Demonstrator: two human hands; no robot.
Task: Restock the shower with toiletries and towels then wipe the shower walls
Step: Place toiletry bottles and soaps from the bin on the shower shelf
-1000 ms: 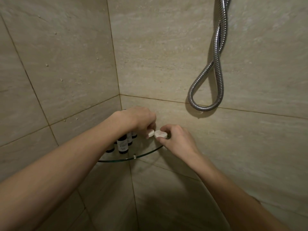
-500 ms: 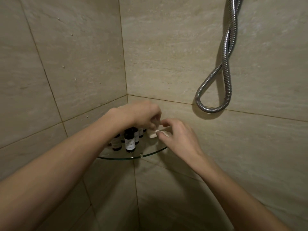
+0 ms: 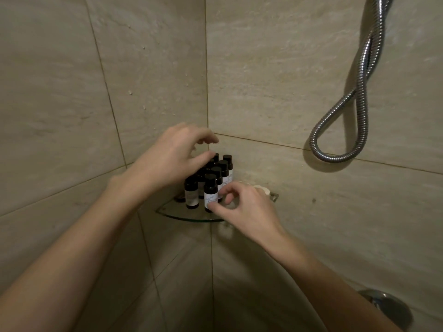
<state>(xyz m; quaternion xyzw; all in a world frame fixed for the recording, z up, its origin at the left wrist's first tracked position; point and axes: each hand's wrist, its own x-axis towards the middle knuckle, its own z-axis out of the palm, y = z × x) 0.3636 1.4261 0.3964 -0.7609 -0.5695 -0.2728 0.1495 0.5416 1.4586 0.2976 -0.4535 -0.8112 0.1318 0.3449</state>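
Reaching into the shower corner, both hands are by a little glass shelf (image 3: 167, 213) fixed where the two tiled walls (image 3: 263, 68) meet. Small dark bottles (image 3: 221, 171) with white labels stand close together on the shelf. The left hand (image 3: 172, 159) is just above their caps, its fingers loosely bent and holding nothing. The right hand (image 3: 247, 207) is low at the front bottle (image 3: 210, 190). Its thumb tip touches the label and its fingers are curled, but I cannot tell if it really grips the bottle. A pale piece of soap (image 3: 261, 188) peeks out behind that hand. A shiny hose (image 3: 335, 140) hangs in a loop on the right wall.
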